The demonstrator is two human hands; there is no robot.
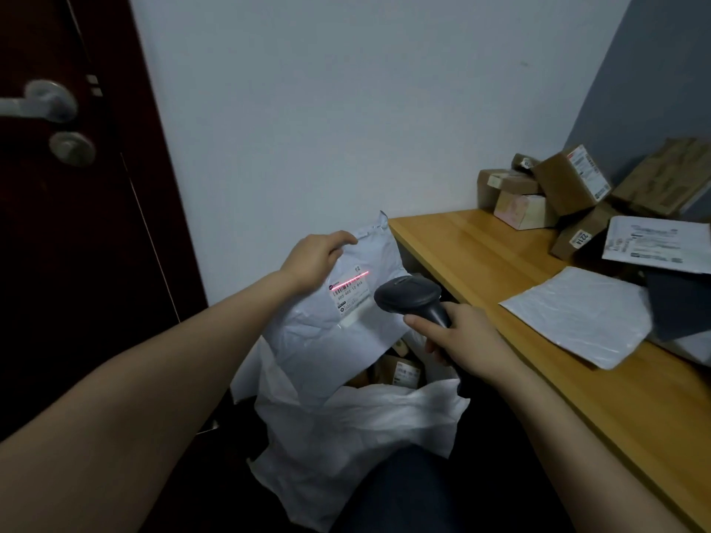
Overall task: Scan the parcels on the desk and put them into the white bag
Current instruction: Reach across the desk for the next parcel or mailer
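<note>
1. Scanning step; left hand fingers pinch the mailer above the bag; right hand fingers wrap the scanner, beam on label.
2. Next, likely: lower mailer into bag.

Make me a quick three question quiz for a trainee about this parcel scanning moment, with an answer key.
1. True or false: the red laser line falls across the barcode label on the white plastic mailer parcel.
2. Which hand holds the dark grey handheld barcode scanner? A) left hand B) right hand
3. Fill in: below the held parcel, the open white bag already contains brown ______ boxes.

Key
1. True.
2. B; the right hand has the grip on the scanner, while the left hand holds the mailer's top edge.
3. Cardboard.
</note>
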